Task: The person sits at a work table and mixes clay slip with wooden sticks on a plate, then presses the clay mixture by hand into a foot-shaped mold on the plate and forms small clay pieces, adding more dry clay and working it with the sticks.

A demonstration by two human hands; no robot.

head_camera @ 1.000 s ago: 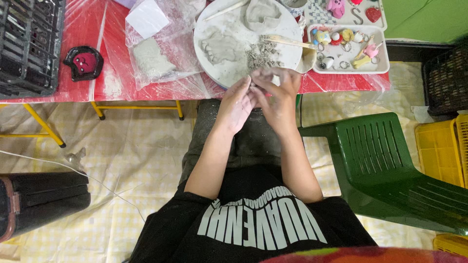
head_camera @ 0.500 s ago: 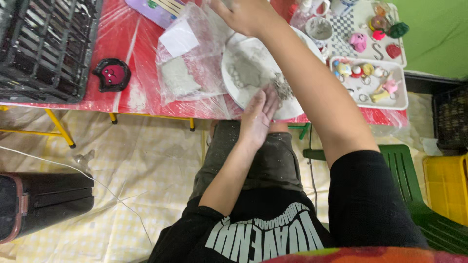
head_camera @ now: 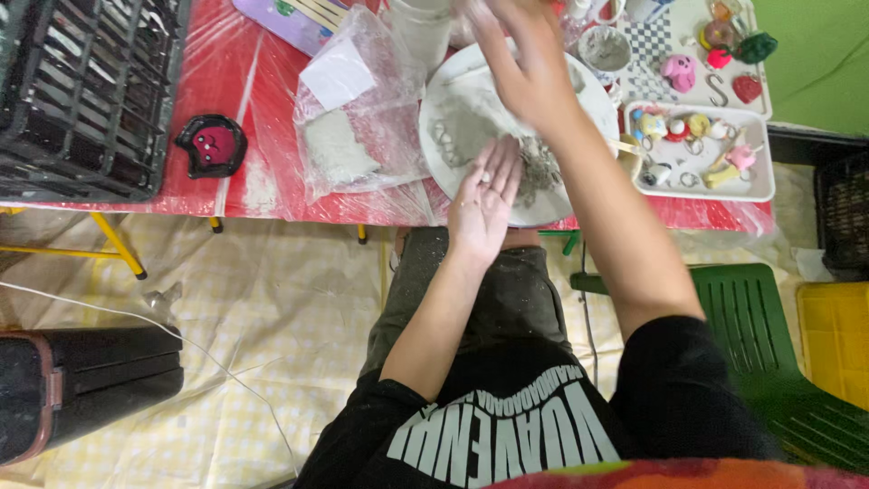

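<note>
A table [head_camera: 262,195] covered in red plastic sheeting is seen from above, with a seated person's lap below its near edge. A black crate [head_camera: 81,91] fills the table's left end. At the middle of the near edge a round white plate [head_camera: 434,136] is set, smeared with grey clay, within easy reach of both arms. Left of it a clear plastic bag [head_camera: 362,118] is laid over a flat grey slab, likely to keep it moist. At the right end a white tray [head_camera: 760,181] is filled with small painted figures. The left hand [head_camera: 487,195] is held open, palm up, over the plate's near rim, a small pale bit of clay [head_camera: 486,176] resting on it. The right hand [head_camera: 525,68] is stretched over the plate's far side; it is blurred, so its grip cannot be told.
</note>
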